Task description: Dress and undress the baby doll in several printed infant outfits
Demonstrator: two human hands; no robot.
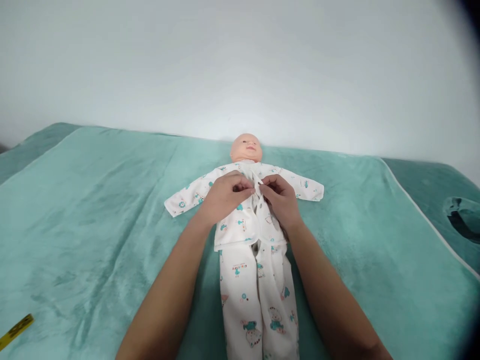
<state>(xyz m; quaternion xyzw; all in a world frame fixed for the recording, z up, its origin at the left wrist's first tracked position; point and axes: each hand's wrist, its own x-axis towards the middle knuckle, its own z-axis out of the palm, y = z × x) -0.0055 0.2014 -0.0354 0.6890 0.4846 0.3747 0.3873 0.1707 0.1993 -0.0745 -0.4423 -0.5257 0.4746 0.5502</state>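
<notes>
- The doll (245, 147) lies on its back on the teal blanket (93, 215), head at 12 o'clock and legs toward 6 o'clock, so its long axis runs straight away from the person
- Its white printed shirt (240, 222) opens down the middle of the chest along that same 12-to-6 line, with the sleeves spread out to 9 and 3 o'clock
- The left hand (225, 195) rests palm down on the 9 o'clock side of the opening, fingers curled in, thumb and forefinger closed in a pinch on that edge of the shirt
- The right hand (282, 200) sits on the 3 o'clock side, knuckles up, its fingertips pinched shut on the opposite edge
- The two pinches almost touch over the opening, just below the doll's neck; neither hand is clearly nearer to it than the other
- The forearms come in from 7 and 5 o'clock and converge on the chest, with the printed trousers (258, 300) lying between them
- A yellow strip (15, 331) lies at the blanket's 8 o'clock edge, well apart from both hands
</notes>
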